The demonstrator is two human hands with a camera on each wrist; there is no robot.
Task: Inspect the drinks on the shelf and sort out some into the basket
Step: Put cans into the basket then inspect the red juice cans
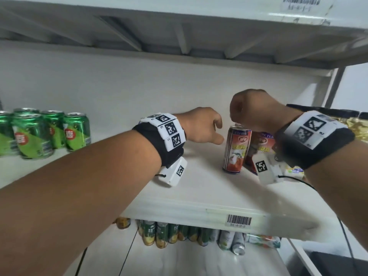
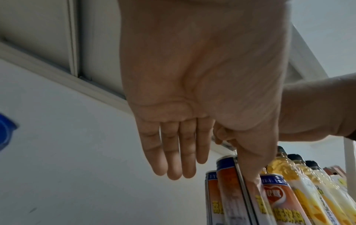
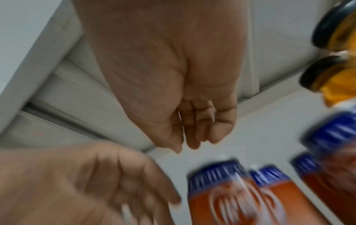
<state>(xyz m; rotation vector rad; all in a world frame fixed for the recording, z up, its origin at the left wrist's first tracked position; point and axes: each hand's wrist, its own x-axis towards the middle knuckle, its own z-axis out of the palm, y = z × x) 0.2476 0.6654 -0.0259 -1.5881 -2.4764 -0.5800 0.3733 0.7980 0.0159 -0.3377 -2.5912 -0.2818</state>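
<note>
Both hands are raised to the middle shelf [image 1: 179, 206], converging on the cluster of red cans [image 1: 236, 150] at its right side. The left hand [image 1: 201, 126] hangs just left of the nearest can, fingers straight and relaxed, holding nothing; in the left wrist view its thumb overlaps the can tops, though contact cannot be confirmed. The right hand [image 1: 256, 108] sits above the can tops with fingers loosely bent — empty, judging by the right wrist view, which is heavily blurred. This two-sided approach suits lifting or turning one can for inspection.

The red cans stand upright and close together, labels forward for reading. The green cans [image 1: 39, 132] form a separate group at the far left, well apart.

Obscured items:
- The rear red cans — covered by the right wrist and its band.
- The yellow bottles [image 2: 300, 182], largely cut off at the right edge.
- The lower-shelf cans [image 1: 189, 234], partly hidden beneath the shelf edge.
- The basket is not visible in any view.
</note>
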